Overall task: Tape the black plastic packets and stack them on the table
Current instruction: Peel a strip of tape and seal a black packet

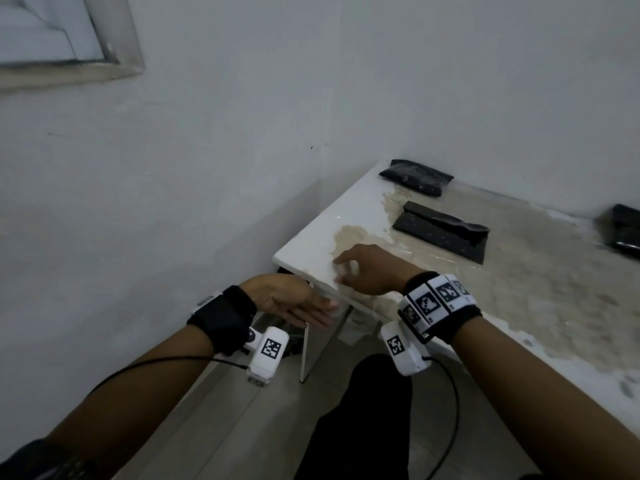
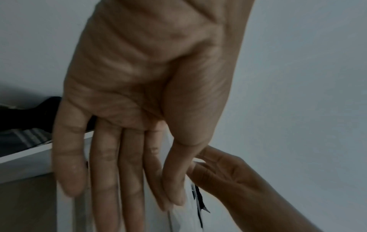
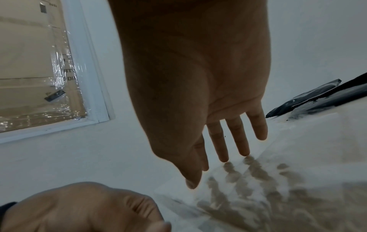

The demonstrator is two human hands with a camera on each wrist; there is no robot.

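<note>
Worn white table, black packets unlabelled, both hands' fingers straight, relaxed, empty.

You'll find real lettering only in the right wrist view, at 10 o'clock: the cardboard sheet behind clear film in the white frame shows cut-off capitals, "NG" at its top edge and "DIR" lower down, with a blurred fragment just above that. No whole word can be read.

In the head view, black-and-white square code markers stand on the left wrist unit, the right wrist unit and the right wristband. These are patterns, not text.

At 1 o'clock, the flat black packet carries rows of pale marks, too small to read.
</note>
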